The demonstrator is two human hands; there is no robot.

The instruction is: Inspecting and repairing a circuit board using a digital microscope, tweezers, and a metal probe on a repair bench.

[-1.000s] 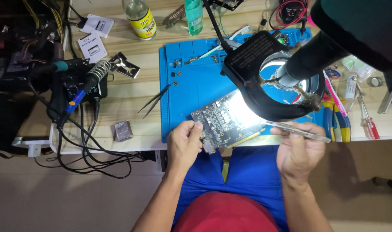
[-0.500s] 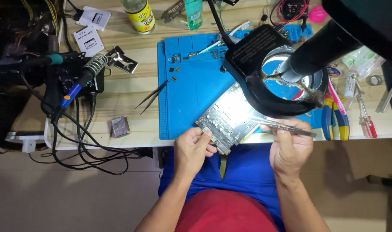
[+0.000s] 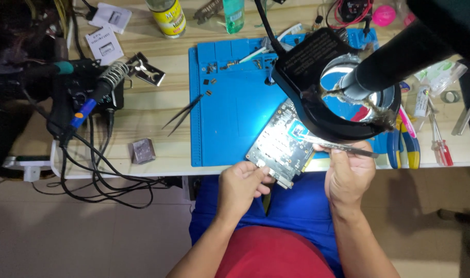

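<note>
A dark circuit board [image 3: 281, 146] lies tilted over the near edge of the blue work mat [image 3: 230, 103], lit from above by a ring magnifier lamp [image 3: 338, 87]. My left hand [image 3: 242, 188] pinches the board's near corner. My right hand [image 3: 351, 172] grips a pair of metal tweezers [image 3: 343, 148] lying roughly level, their tips pointing left onto the board under the lamp.
A second pair of tweezers [image 3: 182, 112] lies left of the mat. A soldering iron in its coil stand [image 3: 103, 85] and tangled black cables [image 3: 106, 180] fill the left. A small chip [image 3: 143, 151], a yellow-labelled bottle [image 3: 167, 18], pliers [image 3: 404, 146] and a screwdriver [image 3: 440, 144] lie around.
The board has tilted and slid slightly toward the desk edge. My left hand has shifted along its near corner. The tweezers stay on the board.
</note>
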